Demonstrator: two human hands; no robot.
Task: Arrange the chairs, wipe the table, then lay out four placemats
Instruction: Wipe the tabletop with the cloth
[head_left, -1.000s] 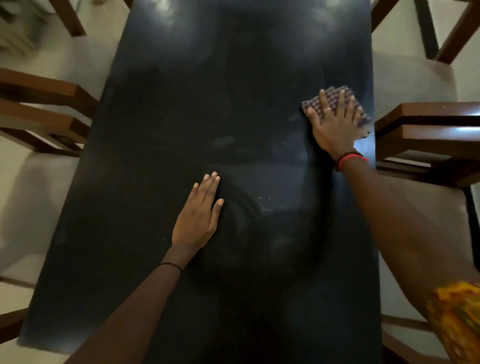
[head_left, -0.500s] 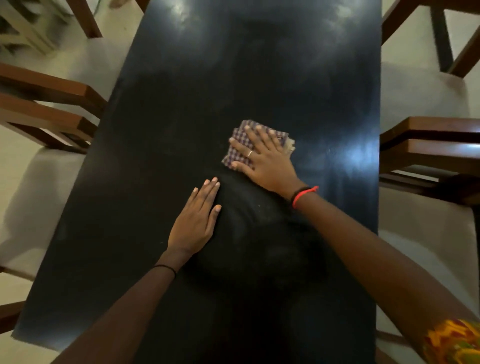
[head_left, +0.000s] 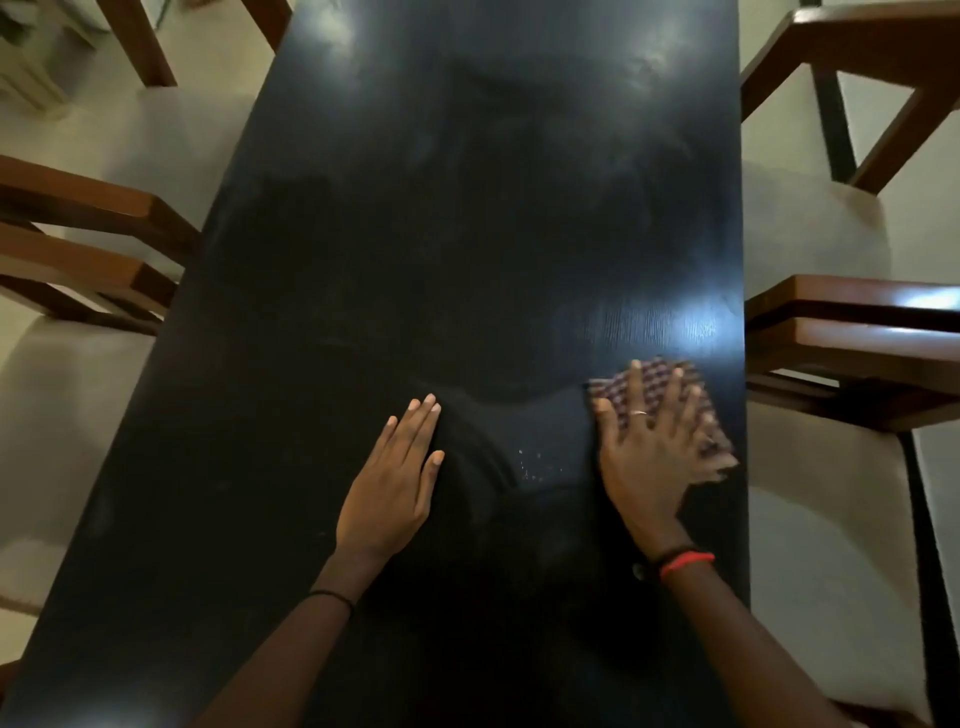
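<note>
A long black table (head_left: 467, 234) runs away from me, glossy with faint smears. My right hand (head_left: 649, 447) lies flat, fingers spread, pressing a folded checked cloth (head_left: 711, 415) onto the table near its right edge. My left hand (head_left: 395, 478) rests palm down on the table near the middle, holding nothing. A few pale specks (head_left: 530, 462) lie on the surface between the two hands. No placemats are in view.
Wooden chairs with pale cushioned seats stand along both long sides: two on the left (head_left: 78, 218) and two on the right (head_left: 852, 343), tucked close to the table's edges. Light floor shows beyond them.
My right hand slid the cloth from the right edge to the table's middle, then back to the right and nearer to me. The left hand stayed planted.
</note>
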